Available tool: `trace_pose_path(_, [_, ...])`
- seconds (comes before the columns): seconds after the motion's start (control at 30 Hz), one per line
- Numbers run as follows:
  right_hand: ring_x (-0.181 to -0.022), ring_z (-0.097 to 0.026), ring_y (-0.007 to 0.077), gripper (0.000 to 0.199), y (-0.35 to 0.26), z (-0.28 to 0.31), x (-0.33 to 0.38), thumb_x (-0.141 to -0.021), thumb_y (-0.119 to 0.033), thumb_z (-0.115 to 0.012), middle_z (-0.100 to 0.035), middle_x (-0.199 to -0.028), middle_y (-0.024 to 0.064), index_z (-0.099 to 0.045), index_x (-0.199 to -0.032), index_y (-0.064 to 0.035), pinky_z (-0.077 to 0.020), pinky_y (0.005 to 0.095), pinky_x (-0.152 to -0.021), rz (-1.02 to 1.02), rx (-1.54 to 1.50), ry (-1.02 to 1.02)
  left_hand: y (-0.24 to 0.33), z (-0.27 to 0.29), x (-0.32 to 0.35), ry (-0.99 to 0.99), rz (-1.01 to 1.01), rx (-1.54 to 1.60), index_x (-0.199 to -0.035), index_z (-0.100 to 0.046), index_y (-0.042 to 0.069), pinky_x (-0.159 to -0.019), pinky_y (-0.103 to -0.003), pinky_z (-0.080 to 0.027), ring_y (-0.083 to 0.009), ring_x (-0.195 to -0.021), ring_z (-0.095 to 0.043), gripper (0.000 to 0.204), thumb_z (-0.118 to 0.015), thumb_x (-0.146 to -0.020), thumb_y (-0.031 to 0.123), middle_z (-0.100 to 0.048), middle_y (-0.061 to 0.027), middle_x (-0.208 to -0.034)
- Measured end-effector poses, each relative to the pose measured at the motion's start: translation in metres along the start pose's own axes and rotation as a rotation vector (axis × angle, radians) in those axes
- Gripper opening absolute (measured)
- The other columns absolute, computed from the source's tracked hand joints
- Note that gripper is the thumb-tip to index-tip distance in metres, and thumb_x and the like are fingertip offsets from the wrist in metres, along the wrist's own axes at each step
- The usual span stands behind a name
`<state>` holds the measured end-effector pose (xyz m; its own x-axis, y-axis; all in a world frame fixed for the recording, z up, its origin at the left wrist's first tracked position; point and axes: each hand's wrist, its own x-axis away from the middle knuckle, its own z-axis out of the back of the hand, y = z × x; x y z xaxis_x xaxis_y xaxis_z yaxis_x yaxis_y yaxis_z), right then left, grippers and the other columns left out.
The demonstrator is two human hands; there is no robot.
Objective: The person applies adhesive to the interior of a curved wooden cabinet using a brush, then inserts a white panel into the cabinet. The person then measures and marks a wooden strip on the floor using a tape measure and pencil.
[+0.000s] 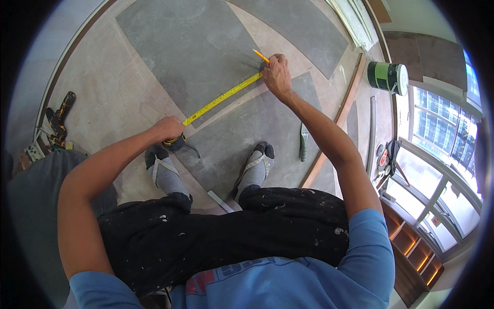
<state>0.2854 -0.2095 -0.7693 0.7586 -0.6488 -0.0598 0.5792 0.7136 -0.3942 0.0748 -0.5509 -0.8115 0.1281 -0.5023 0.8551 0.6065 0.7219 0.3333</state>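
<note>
My left hand [167, 129] presses down on a tape measure case [176, 142] on the floor near my left foot. Its yellow blade [222, 98] runs up and right across a grey floor tile [190, 46] to my right hand [278, 74]. That hand pins the blade's far end at the tile's edge and holds a yellow pencil [260, 55] with its tip at the tile. My feet, in grey socks and sandals, stand on another grey tile [247, 129].
A green-and-white paint can [388, 77] lies at the right by a window. A long wooden strip [334, 123] and a grey tube [303, 144] lie right of my feet. A power tool [60, 116] sits at the left. Small tools [386, 162] lie near shelves.
</note>
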Motion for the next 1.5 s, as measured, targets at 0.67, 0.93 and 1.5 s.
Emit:
trace_pose_path(0.67, [-0.073,-0.066,0.0336,0.029,0.042,0.021,0.004,-0.08,-0.02,-0.076,-0.067,-0.077,0.0159,-0.054,-0.079,-0.0016,-0.0517,0.0439,-0.068,-0.388,-0.218,-0.171,-0.003,0.0,0.005,-0.083,-0.044,0.154,-0.097,-0.071,-0.007,-0.069,-0.046,-0.05,-0.032,-0.077,-0.068,0.04,-0.058,-0.095,0.03,-0.071,-0.0229,-0.087])
trace_pose_path(0.93, [-0.072,-0.066,0.0225,0.032,0.035,0.009,0.026,-0.077,-0.024,-0.082,-0.068,-0.078,0.0119,-0.059,-0.081,-0.0023,-0.0516,0.0384,-0.066,-0.5,-0.29,-0.121,-0.008,-0.004,0.007,-0.134,-0.017,0.366,-0.098,-0.072,-0.008,-0.073,-0.043,-0.05,-0.0278,-0.078,-0.066,0.041,-0.057,-0.101,0.03,-0.071,-0.0215,-0.087])
trace_pose_path(1.5, [-0.09,-0.065,0.0359,0.039,0.014,0.01,0.0,-0.074,-0.027,-0.081,-0.065,-0.093,0.0214,-0.054,-0.086,-0.0021,-0.0519,0.0464,-0.078,-0.58,-0.244,-0.193,0.001,0.004,0.012,-0.132,-0.04,0.294,-0.094,-0.072,-0.008,-0.07,-0.044,-0.049,-0.0294,-0.073,-0.066,0.041,-0.057,-0.101,0.03,-0.07,-0.023,-0.085])
